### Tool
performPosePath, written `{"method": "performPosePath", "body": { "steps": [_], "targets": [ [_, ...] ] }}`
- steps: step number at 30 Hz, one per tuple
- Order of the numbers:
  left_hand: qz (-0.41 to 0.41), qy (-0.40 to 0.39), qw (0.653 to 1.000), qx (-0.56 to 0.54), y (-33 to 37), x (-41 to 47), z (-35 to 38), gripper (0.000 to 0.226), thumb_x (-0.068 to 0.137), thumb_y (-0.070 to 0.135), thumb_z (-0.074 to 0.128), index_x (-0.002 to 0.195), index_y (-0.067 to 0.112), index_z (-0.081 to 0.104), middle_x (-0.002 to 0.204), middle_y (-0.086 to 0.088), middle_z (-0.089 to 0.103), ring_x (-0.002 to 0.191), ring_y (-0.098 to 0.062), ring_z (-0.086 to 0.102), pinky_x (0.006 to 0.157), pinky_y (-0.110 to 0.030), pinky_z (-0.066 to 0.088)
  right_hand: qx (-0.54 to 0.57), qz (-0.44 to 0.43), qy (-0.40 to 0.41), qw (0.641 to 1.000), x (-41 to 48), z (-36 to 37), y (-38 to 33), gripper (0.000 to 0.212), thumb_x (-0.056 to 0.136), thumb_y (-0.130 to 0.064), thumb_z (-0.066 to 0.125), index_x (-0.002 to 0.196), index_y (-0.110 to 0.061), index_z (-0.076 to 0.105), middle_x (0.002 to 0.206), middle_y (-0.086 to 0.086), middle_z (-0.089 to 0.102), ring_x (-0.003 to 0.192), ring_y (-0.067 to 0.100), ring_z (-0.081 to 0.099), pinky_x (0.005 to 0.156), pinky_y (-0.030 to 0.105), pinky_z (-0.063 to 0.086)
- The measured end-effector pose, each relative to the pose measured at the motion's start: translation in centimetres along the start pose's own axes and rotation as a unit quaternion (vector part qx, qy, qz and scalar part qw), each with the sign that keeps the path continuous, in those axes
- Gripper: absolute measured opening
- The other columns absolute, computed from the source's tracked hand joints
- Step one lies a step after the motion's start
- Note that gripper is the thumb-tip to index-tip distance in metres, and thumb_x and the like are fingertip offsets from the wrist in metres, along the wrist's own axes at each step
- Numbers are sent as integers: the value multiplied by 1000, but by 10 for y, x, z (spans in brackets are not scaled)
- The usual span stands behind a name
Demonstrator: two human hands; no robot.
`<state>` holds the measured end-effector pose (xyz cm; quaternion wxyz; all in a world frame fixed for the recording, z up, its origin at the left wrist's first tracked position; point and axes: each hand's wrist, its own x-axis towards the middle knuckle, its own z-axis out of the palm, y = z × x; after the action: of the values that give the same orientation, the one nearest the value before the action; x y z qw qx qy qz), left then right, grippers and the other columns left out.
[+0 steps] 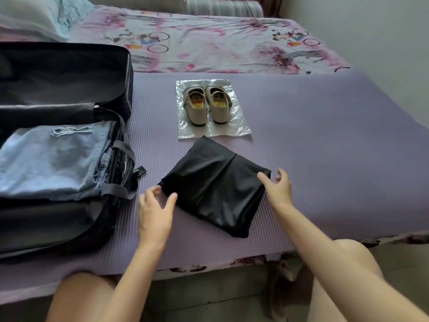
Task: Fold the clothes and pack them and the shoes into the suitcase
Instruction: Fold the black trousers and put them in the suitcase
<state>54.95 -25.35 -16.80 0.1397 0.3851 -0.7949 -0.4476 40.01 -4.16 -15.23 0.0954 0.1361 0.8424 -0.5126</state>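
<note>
Okay: the folded glossy black garment point(216, 189) lies on the purple ribbed mat point(325, 159), beside the open dark fabric suitcase point(69, 217). Our left hand point(154, 212) and right hand point(277, 187) are spread, with thumbs on opposite corners. We can't tell if any fingers are underneath. It's likely light, limp and slippery, so we scoop it from below on both sides.

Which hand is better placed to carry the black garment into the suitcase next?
Left, probably. The left hand touches the garment at the corner nearest the suitcase, which lies on that side. The right hand is at the far edge, away from the suitcase.
</note>
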Motion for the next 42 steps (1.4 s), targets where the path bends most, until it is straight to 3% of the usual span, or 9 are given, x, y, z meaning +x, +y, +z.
{"method": "performPosePath", "body": {
  "steps": [4,11,15,19,25,29,31,35,42],
  "targets": [
    [34,-24,999,-28,13,40,6,50,90,29,60,133,7,47,133,-8,50,122,-21,47,99,-27,33,20,55,-49,997,-47,17,42,71,66,-57,76,114,-8,54,119,4,47,108,19,50,95,36,45],
    [-33,11,999,1,-4,66,14,25,96,17,51,99,-2,67,94,-17,65,89,-28,57,73,-27,35,44,47,-26,998,-64,35,69,35,81,-32,72,109,-15,59,117,7,56,110,23,54,96,39,48],
    [16,-18,999,22,-7,77,14,25,94,18,53,109,4,65,115,-20,60,109,-30,55,93,-35,42,115,45,-15,992,-65,32,59,56,78,-25,76,122,-22,40,124,3,49,116,21,49,97,36,44],
    [9,-152,986,69,18,96,27,56,93,46,48,141,17,40,140,-9,47,130,-29,42,107,-38,32,179,92,-24,979,-55,43,48,91,75,-32,77,143,-41,16,143,3,38,134,29,34,107,53,36],
    [0,-208,978,8,21,95,31,43,92,31,57,131,17,47,129,-3,56,115,-21,53,96,-33,41,174,67,-79,979,-53,44,34,52,90,-14,61,137,-21,42,128,3,54,115,23,54,101,46,45],
    [20,-222,975,-21,25,86,12,37,92,27,56,128,17,51,122,-2,59,115,-21,55,100,-37,43,203,75,-98,971,-61,39,18,47,93,-3,55,136,-19,45,123,4,58,107,23,59,85,37,52],
    [27,-213,976,-44,36,82,-3,38,93,25,55,130,16,50,121,0,57,116,-20,53,101,-37,42,219,78,-111,966,-67,42,2,44,94,-1,51,134,-18,47,122,5,60,103,22,60,78,35,53],
    [77,-128,985,-86,56,83,-49,36,92,23,57,127,12,56,122,-4,61,115,-21,55,103,-39,41,242,-13,-142,960,-91,55,-45,62,95,1,49,145,-33,35,131,-5,52,108,12,58,90,32,51],
    [149,66,971,-173,59,104,-188,36,93,16,57,128,14,54,111,4,58,105,-10,56,96,-21,42,270,-170,-185,929,-149,125,-147,68,91,3,52,145,-34,33,132,-6,51,120,13,53,106,36,42]
  ]
}}
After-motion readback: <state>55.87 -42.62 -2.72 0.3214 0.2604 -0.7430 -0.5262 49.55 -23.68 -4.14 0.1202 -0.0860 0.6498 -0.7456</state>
